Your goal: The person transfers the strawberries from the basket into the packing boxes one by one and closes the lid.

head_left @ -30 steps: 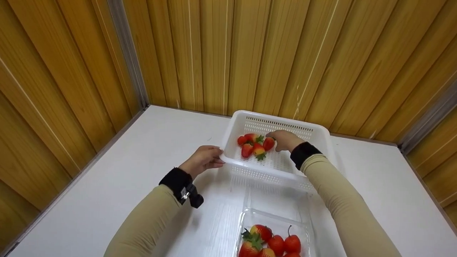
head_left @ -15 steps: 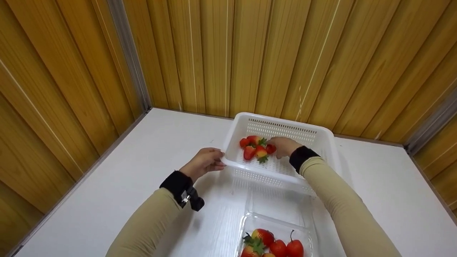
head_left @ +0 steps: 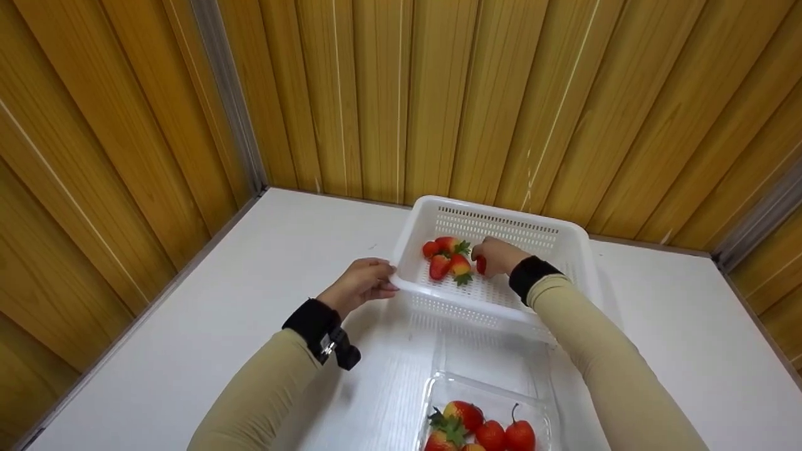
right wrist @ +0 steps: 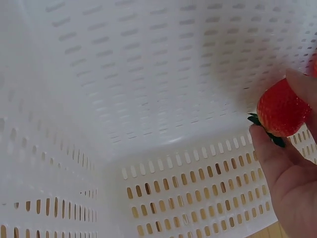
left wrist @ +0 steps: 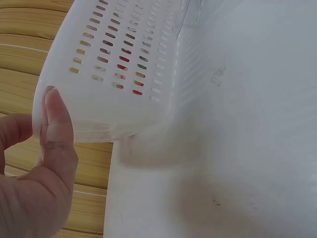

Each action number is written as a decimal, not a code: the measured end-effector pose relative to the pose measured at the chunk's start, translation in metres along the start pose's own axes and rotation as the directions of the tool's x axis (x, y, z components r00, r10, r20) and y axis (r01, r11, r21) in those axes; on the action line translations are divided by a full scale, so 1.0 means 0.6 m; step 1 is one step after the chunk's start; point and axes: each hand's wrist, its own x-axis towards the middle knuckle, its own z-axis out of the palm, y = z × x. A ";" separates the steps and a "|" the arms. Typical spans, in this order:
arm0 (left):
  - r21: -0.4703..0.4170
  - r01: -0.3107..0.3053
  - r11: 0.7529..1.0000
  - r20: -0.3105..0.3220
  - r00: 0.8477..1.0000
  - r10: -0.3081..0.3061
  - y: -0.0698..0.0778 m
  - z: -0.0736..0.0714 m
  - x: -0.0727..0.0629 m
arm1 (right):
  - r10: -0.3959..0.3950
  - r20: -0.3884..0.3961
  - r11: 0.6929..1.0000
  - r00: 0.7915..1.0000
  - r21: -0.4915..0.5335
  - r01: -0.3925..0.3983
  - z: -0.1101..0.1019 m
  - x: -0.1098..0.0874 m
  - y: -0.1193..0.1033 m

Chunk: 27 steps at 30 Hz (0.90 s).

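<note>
My left hand (head_left: 362, 285) pinches the near left corner of the white plastic basket (head_left: 401, 275). In the left wrist view, the thumb (left wrist: 57, 119) lies on the outer wall of the basket while a finger curls behind the rim. Inside the basket, my right hand (head_left: 500, 255) holds a red strawberry (right wrist: 282, 108) between thumb and fingers, its green leaves at the fingertips. To the left of that hand, several strawberries (head_left: 440, 267) lie together on the basket floor, with a small round red fruit (head_left: 430, 249) at their left side.
Nearer me on the white table (head_left: 301, 232), a clear plastic box (head_left: 495, 391) holds strawberries (head_left: 465, 414) and red cherries (head_left: 519, 435); the bottom of the frame cuts it off. Wood-patterned panel walls (head_left: 438, 94) rise behind the basket and at both sides.
The strawberry in my right hand has come slightly rightward, apart from the group, and is now more hidden by the fingers. My left hand still grips the basket corner.
</note>
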 end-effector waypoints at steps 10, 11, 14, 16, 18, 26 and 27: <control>0.011 0.006 1.000 0.009 1.000 -0.006 -0.007 0.008 0.005 | 0.032 0.092 0.998 0.995 0.044 -0.036 0.009 -0.003 0.003; 0.010 0.003 1.000 0.009 1.000 -0.003 -0.007 0.009 0.005 | 0.037 0.094 0.998 0.995 0.049 -0.042 0.008 -0.004 0.004; 0.012 0.006 1.000 0.007 1.000 -0.006 -0.007 0.012 0.007 | 0.052 0.105 0.995 0.993 0.075 -0.060 0.007 -0.005 0.008; 0.017 0.006 1.000 0.009 1.000 -0.007 -0.006 0.014 0.008 | 0.054 0.105 0.994 0.993 0.088 -0.063 0.007 -0.007 0.010; 0.021 0.008 1.000 0.012 1.000 -0.008 -0.005 0.017 0.009 | 0.055 0.099 0.993 0.994 0.098 -0.065 0.007 -0.010 0.013; 0.028 0.013 1.000 0.022 1.000 -0.013 -0.006 0.027 0.014 | 0.068 0.036 0.994 0.997 0.081 -0.070 0.004 -0.025 0.029; 0.030 0.011 0.999 0.020 1.000 -0.012 -0.007 0.027 0.014 | 0.067 0.025 0.994 0.997 0.081 -0.069 0.003 -0.026 0.031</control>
